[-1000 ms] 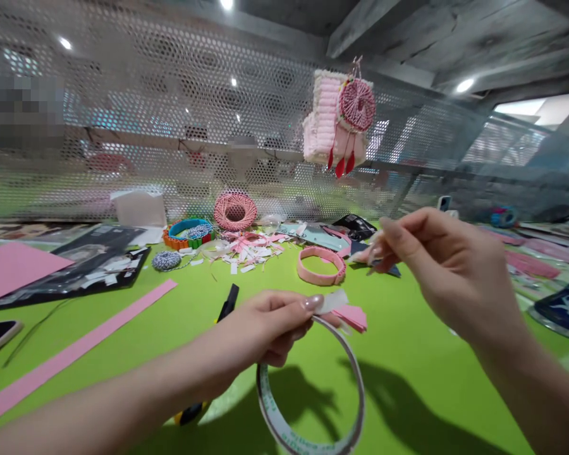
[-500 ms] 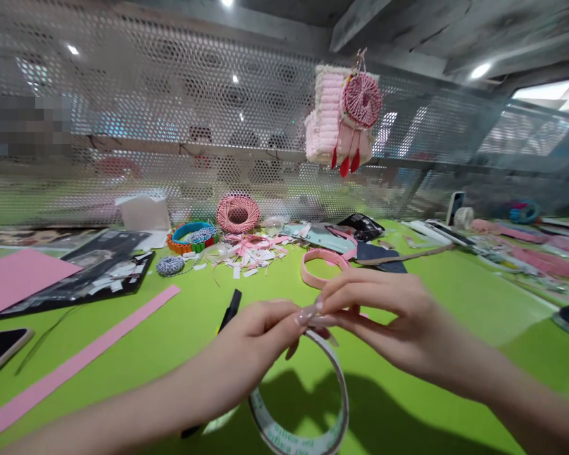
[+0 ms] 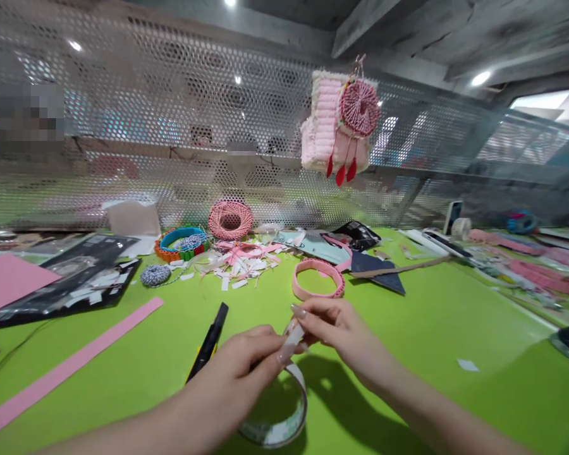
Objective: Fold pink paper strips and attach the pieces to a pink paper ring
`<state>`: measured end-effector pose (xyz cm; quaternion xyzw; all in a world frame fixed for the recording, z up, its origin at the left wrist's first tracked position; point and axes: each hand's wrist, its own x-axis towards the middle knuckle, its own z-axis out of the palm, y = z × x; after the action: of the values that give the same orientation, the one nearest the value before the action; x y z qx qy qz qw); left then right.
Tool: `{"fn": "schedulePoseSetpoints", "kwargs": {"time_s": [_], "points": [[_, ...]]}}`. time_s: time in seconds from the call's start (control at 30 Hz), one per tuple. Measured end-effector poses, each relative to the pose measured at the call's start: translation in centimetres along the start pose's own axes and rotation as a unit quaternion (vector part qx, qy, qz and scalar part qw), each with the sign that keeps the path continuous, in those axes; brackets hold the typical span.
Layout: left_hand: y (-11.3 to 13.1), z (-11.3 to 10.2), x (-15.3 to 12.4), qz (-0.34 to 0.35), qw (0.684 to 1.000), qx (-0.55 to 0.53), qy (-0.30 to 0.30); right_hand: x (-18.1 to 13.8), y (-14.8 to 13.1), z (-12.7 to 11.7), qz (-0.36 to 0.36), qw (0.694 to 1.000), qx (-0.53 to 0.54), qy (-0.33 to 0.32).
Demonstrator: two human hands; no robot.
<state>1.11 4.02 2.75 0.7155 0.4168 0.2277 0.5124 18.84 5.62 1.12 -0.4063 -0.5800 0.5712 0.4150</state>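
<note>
My left hand (image 3: 249, 360) is closed near the middle of the table, its thumb pressing a short whitish strip of tape (image 3: 292, 341). Below its fingers is a roll of tape (image 3: 298, 411) with green print inside the ring; the hand partly covers it. Facing it, my right hand (image 3: 334, 325) pinches the upper end of the strip between thumb and fingers. A black and yellow utility knife (image 3: 211, 341) lies behind my left wrist. Just beyond my hands stands a pink paper ring (image 3: 308, 292) with a notched edge.
A long pink strip (image 3: 76, 366) and a pink sheet (image 3: 14, 284) lie left. Farther back are paper scraps (image 3: 239, 262), a colourful ring (image 3: 180, 243) and a pink thread-wound ring (image 3: 231, 220). A perforated metal screen (image 3: 171, 126) rises behind. A white scrap (image 3: 468, 365) lies right.
My hands have moved down and left with the tape roll, and the whitish strip now shows between them. A white scrap now lies on the right of the table.
</note>
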Motion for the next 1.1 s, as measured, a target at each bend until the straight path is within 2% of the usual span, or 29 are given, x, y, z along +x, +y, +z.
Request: {"fn": "schedulePoseSetpoints", "kwargs": {"time_s": [0.07, 0.17, 0.23, 0.3, 0.4, 0.53, 0.6, 0.73, 0.87, 1.1], "points": [[0.1, -0.1, 0.1, -0.025, 1.000, -0.015, -0.001, 0.2, -0.2, -0.7, -0.017, 1.000, -0.006, 0.024], [0.4, -0.2, 0.1, -0.050, 0.998, -0.041, -0.014, 0.5, -0.9, -2.4, -0.067, 0.993, -0.009, 0.096], [0.6, -0.2, -0.1, -0.062, 0.996, -0.061, -0.023, 0.4, -1.7, -3.5, -0.100, 0.985, -0.062, 0.126], [0.8, -0.4, -0.2, -0.068, 0.995, -0.073, -0.026, -0.1, -2.7, -3.9, -0.113, 0.977, -0.150, 0.101], [1.0, -0.9, -0.6, -0.061, 0.995, -0.073, -0.037, -1.2, -4.2, -3.3, -0.109, 0.958, -0.265, 0.032], [1.2, -1.7, -1.0, -0.045, 0.996, -0.068, -0.042, -2.0, -5.7, -1.7, -0.116, 0.933, -0.335, -0.061], [1.6, -2.1, -1.2, -0.034, 0.997, -0.051, -0.050, -2.0, -6.2, -1.1, -0.123, 0.921, -0.359, -0.087], [2.2, -2.8, -1.5, -0.022, 0.997, 0.002, -0.068, -2.0, -7.3, -0.5, -0.112, 0.907, -0.391, -0.110], [2.3, -3.2, -1.7, -0.022, 0.997, 0.016, -0.078, -2.0, -8.2, -0.3, -0.089, 0.910, -0.381, -0.133], [2.1, -3.3, -1.2, -0.014, 0.994, 0.024, -0.109, -2.1, -6.9, -0.8, -0.022, 0.916, -0.389, -0.102]]}}
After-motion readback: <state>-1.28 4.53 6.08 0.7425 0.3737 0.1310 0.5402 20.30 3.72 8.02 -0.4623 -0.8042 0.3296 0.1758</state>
